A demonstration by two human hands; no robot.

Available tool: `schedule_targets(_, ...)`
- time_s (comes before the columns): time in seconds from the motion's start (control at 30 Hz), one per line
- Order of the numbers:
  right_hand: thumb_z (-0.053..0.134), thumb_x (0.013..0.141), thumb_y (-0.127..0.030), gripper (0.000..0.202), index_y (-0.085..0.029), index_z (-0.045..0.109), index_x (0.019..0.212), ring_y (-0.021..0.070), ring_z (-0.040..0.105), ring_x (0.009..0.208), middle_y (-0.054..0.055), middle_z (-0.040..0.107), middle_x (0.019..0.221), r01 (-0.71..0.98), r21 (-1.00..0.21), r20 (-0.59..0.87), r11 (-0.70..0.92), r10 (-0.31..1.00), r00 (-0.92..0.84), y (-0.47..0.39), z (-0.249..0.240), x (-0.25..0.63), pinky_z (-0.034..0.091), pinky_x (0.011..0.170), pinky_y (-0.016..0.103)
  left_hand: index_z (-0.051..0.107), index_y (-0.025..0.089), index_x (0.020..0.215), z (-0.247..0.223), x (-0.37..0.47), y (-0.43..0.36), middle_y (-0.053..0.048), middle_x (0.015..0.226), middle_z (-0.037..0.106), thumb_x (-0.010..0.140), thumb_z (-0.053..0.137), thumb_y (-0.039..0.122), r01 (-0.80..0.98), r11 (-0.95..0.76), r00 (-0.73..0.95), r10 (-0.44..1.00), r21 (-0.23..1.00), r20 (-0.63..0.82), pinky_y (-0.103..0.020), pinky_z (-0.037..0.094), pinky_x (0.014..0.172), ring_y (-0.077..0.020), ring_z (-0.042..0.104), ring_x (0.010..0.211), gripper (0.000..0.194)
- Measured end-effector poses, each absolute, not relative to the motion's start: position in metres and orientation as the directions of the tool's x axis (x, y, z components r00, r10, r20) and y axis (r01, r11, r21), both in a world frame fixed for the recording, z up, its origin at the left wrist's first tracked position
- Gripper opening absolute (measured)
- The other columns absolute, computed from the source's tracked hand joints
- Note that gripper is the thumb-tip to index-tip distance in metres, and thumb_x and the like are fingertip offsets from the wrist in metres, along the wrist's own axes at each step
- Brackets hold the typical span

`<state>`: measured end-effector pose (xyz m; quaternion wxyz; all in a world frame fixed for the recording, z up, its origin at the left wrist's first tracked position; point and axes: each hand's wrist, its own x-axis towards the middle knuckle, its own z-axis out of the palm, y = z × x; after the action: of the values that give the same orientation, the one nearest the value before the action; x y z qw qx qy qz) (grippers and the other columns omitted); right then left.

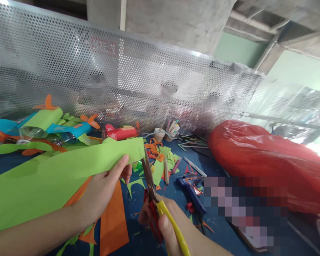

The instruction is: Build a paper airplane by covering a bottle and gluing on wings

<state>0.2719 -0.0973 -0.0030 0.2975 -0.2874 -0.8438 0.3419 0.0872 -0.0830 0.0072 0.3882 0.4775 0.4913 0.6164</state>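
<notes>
A long sheet of light green paper (77, 163) stretches from the left edge to the middle of the view. My left hand (106, 185) pinches it near its right end, thumb on top. In my right hand (168, 220) are scissors (149, 177) with one yellow and one red handle. Their blades point up and away, with the tips at the green paper's right end. Orange paper (114, 224) lies below my left hand.
Paper-covered bottles (80, 129) stand at the back left. Paper scraps (160, 167), a blue glue gun (192, 195) and cups of sticks (173, 129) are right of centre. A large red plastic bag (266, 156) fills the right. Behind stands a perforated metal screen (149, 74).
</notes>
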Motion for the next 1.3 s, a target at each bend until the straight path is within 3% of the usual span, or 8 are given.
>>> schedule_targets(0.1, 0.013, 0.089, -0.07, 0.06, -0.019, 0.044, 0.08, 0.0142, 0.049, 0.058, 0.004, 0.053, 0.071, 0.284, -0.736, 0.328, 0.615, 0.691, -0.644, -0.097, -0.005, 0.271, 0.041, 0.055, 0.026, 0.059, 0.022, 0.063, 0.004, 0.09, -0.088, 0.001, 0.066, 0.058, 0.083, 0.057, 0.049, -0.115, -0.178, -0.142, 0.977, 0.977, 0.161, -0.026, 0.047, 0.065, -0.0173, 0.053, 0.067, 0.034)
schedule_targets(0.33, 0.013, 0.09, -0.067, 0.06, -0.018, 0.046, 0.082, 0.015, 0.049, 0.061, 0.005, 0.053, 0.075, 0.322, -0.655, 0.408, 0.684, 0.678, -0.611, -0.097, -0.01, 0.272, 0.041, 0.055, 0.026, 0.057, 0.022, 0.056, 0.003, 0.097, -0.096, 0.003, 0.059, 0.054, 0.081, 0.06, 0.05, -0.173, -0.082, -0.094, 0.993, 0.982, 0.067, -0.026, 0.046, 0.065, -0.0162, 0.05, 0.061, 0.036)
schedule_targets(0.9, 0.011, 0.094, -0.061, 0.055, -0.02, 0.044, 0.078, 0.0137, 0.048, 0.058, 0.003, 0.051, 0.07, 0.346, -0.631, 0.459, 0.695, 0.693, -0.556, -0.097, -0.006, 0.271, 0.04, 0.052, 0.024, 0.058, 0.023, 0.054, 0.0, 0.097, -0.101, 0.003, 0.058, 0.056, 0.082, 0.059, 0.051, -0.14, -0.083, -0.073, 0.995, 0.987, 0.073, -0.027, 0.046, 0.071, -0.0176, 0.053, 0.063, 0.04)
schedule_targets(1.3, 0.01, 0.093, -0.064, 0.055, -0.02, 0.04, 0.076, 0.0121, 0.042, 0.054, -0.001, 0.046, 0.064, 0.342, -0.732, 0.351, 0.589, 0.756, -0.552, -0.099, -0.009, 0.273, 0.037, 0.052, 0.025, 0.055, 0.024, 0.056, 0.007, 0.099, -0.1, 0.002, 0.061, 0.054, 0.083, 0.055, 0.051, -0.084, -0.105, -0.057, 0.993, 0.991, 0.1, -0.028, 0.045, 0.068, -0.0186, 0.052, 0.063, 0.038)
